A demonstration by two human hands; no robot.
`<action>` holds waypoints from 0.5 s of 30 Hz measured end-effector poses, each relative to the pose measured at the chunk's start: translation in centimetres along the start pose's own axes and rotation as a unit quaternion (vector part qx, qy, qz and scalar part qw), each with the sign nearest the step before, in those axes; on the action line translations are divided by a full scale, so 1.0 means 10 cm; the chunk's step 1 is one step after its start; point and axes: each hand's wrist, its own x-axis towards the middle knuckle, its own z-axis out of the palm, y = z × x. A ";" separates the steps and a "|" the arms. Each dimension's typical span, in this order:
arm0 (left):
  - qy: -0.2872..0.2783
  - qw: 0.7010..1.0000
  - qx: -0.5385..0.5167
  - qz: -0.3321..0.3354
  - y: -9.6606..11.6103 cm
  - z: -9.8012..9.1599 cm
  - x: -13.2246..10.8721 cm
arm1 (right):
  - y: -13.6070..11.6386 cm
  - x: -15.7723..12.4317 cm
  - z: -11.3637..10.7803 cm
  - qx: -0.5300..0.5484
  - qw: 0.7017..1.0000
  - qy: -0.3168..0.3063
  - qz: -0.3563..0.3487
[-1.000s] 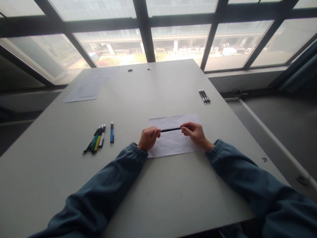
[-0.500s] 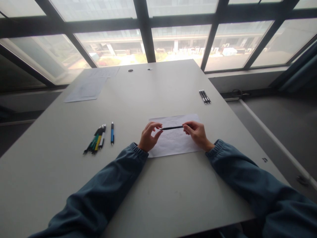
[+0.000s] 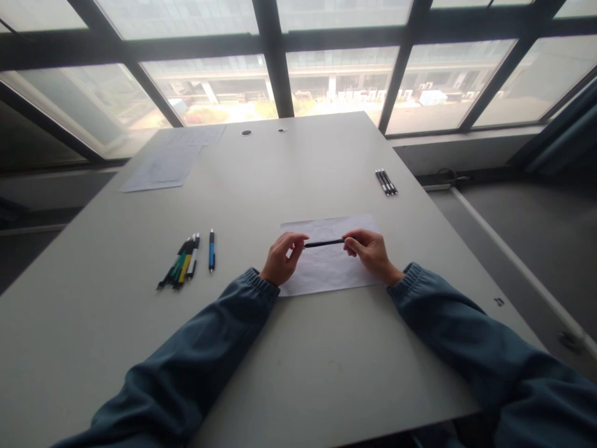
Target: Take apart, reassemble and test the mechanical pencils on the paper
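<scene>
A slim black pen [image 3: 324,242] is held nearly level above a white sheet of paper [image 3: 326,280]. My right hand [image 3: 370,252] pinches its right end between thumb and fingers. At the pen's left end, my left hand [image 3: 282,256] has its thumb and curled fingers closed on the tip, which they partly cover. Faint marks show on the sheet. Left of my hands lies a blue pen [image 3: 212,252] by itself. Beside it is a loose bunch of pens [image 3: 181,264] with green, yellow, white and black parts.
Several black-and-white pens [image 3: 386,182] lie side by side near the table's right edge. More papers [image 3: 161,168] rest at the far left of the white table [image 3: 298,367]. A small dark item [image 3: 499,302] sits at the right edge. Large windows stand beyond.
My left fingers have curled in closer around the pen's left end, and its tip shows less. The right hand and pen have shifted very slightly left.
</scene>
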 end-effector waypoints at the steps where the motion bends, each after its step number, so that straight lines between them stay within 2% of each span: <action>1: -0.002 1.000 0.000 -0.009 0.00 0.00 -0.01 | 0.00 0.00 0.00 0.007 1.000 -0.005 0.000; 11: -0.007 0.997 0.010 -0.079 0.01 -0.01 -0.02 | 0.01 -0.01 -0.02 -0.010 1.000 -0.017 -0.013; 15: 0.002 0.999 0.004 -0.051 -0.02 0.00 0.00 | 0.00 0.00 -0.03 -0.018 0.999 0.011 -0.026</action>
